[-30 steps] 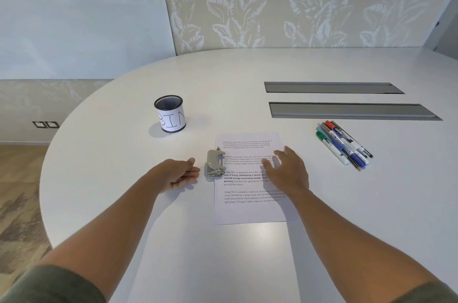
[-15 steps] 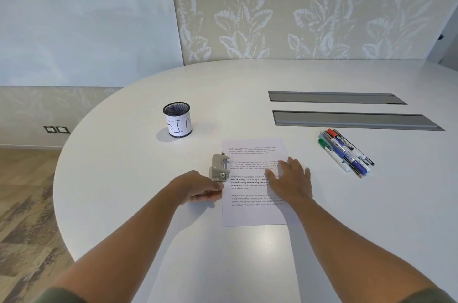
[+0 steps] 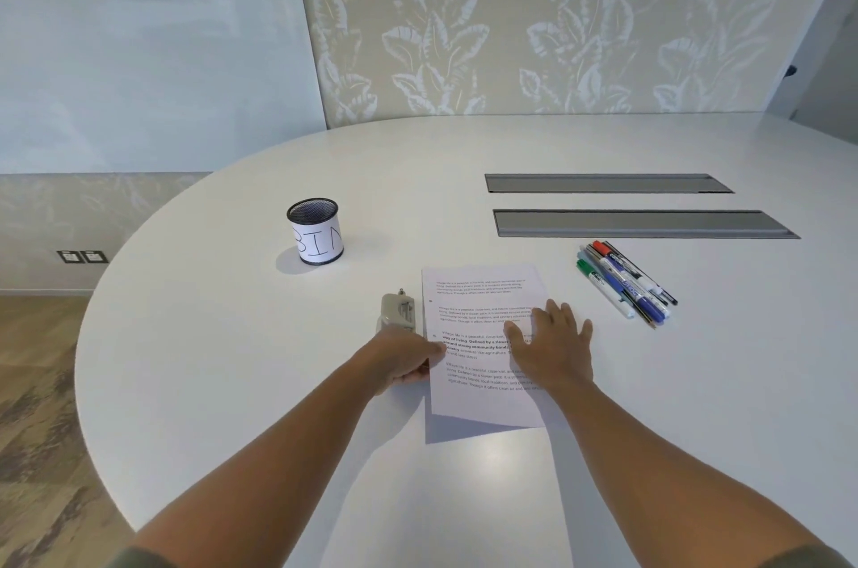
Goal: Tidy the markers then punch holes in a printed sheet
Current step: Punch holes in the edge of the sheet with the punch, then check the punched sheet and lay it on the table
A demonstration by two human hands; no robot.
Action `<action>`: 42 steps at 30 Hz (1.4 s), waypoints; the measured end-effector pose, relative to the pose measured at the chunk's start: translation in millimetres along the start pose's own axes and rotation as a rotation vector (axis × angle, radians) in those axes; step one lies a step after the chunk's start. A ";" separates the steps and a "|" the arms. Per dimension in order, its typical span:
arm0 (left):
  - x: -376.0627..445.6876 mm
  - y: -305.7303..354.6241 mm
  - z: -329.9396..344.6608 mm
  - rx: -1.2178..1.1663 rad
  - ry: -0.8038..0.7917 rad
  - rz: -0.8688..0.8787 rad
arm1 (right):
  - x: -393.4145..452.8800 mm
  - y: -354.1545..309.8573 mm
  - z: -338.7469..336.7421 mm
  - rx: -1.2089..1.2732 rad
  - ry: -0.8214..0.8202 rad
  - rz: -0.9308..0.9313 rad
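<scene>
A printed sheet [image 3: 483, 391] lies on the white table [image 3: 232, 335] in front of me, its near end raised a little over a shadow. Two small holes show along its left edge. My left hand [image 3: 404, 358] pinches that left edge, thumb on top. My right hand [image 3: 552, 344] rests flat on the sheet's right half with fingers spread. A grey hole punch [image 3: 398, 312] sits just left of the sheet, right beyond my left hand. Several markers [image 3: 624, 284] lie side by side to the right. A black mesh cup labelled BIN [image 3: 316, 232] stands at the back left.
Two long grey cable slots [image 3: 640, 224] are set into the table behind the markers. The table's curved edge runs along the left, with wooden floor [image 3: 37, 405] below it. A patterned wall [image 3: 510, 19] stands behind the table.
My left hand has moved right from the bare table to the sheet's left edge and closed on it. The sheet's near end has lifted. My right hand stays flat on the sheet.
</scene>
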State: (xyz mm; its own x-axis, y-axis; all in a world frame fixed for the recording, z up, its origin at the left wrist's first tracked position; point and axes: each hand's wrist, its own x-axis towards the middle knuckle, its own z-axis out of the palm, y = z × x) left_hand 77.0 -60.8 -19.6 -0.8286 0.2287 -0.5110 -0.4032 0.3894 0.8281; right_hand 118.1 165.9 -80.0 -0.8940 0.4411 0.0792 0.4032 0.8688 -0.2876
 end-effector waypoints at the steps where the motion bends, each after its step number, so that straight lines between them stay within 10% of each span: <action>1: 0.9 2.7 3.0 0.002 0.025 0.009 | 0.2 1.4 0.1 0.004 0.000 -0.004; 21: -0.2 38.3 17.2 -0.029 0.289 0.300 | 23.9 -7.5 -46.5 0.974 0.145 0.481; 42: 9.8 82.6 -3.3 -0.041 0.382 0.561 | 33.0 -38.8 -101.6 1.177 0.326 0.020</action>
State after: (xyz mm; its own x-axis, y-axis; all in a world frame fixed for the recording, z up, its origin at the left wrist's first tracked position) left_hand 34.3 -29.3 44.6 -0.9926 0.0519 0.1097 0.1197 0.2682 0.9559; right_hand 92.8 169.6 30.8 -0.7309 0.6343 0.2520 -0.1585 0.2013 -0.9666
